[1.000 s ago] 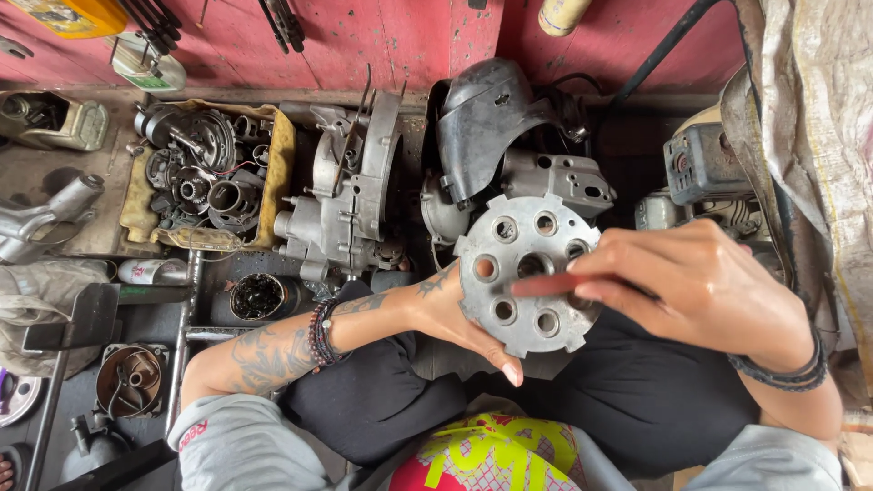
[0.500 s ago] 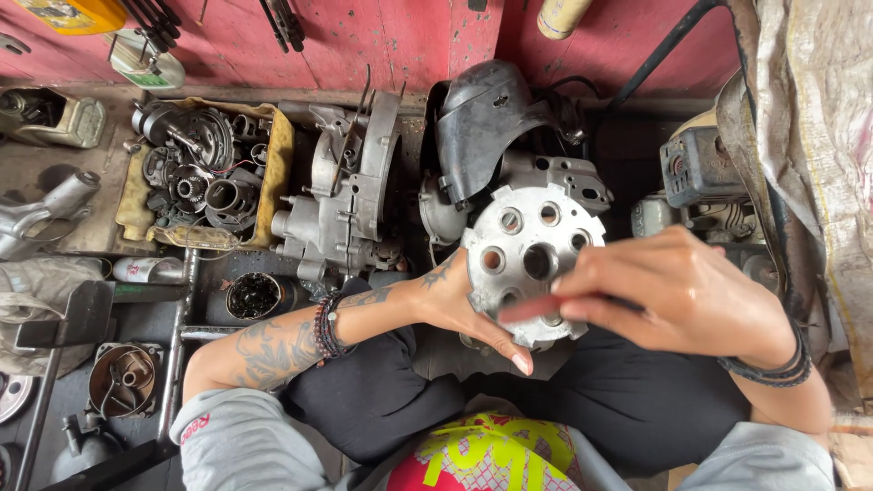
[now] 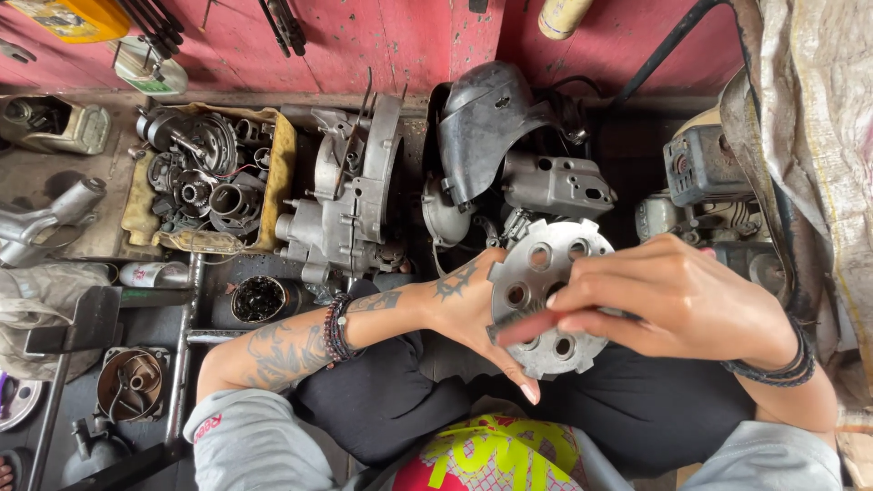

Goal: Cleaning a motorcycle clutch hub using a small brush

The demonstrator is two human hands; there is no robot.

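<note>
The round grey cast-metal disc with a ring of round holes and a notched rim (image 3: 546, 295) sits over the person's lap, well above the floor, and everything else is best placed from it. The left hand (image 3: 473, 314) is clamped on the disc's left edge, palm behind it and fingers curling under toward its lower rim. The right hand (image 3: 677, 295) lies across the disc's right half, closed on a slim reddish-handled tool (image 3: 527, 325) whose tip rests on the disc's face near its lower-left holes. The likeliest trouble, as I judge it, is the tool skidding off the smooth metal: its tip points straight at the left hand's fingers, so a slip under pressure could jab them. The disc is gripped only along one side, so a hard push from the right could twist it loose and drop it onto the lap. Left of the disc and further from the person stands a pale grey engine casing (image 3: 350, 195), and beyond that a yellowish tray of dark gears and rings (image 3: 205, 177). Just behind the disc stands a dark curved metal cover (image 3: 486, 123). A dropped disc could knock into these nearby parts and chip its notched rim.
</note>
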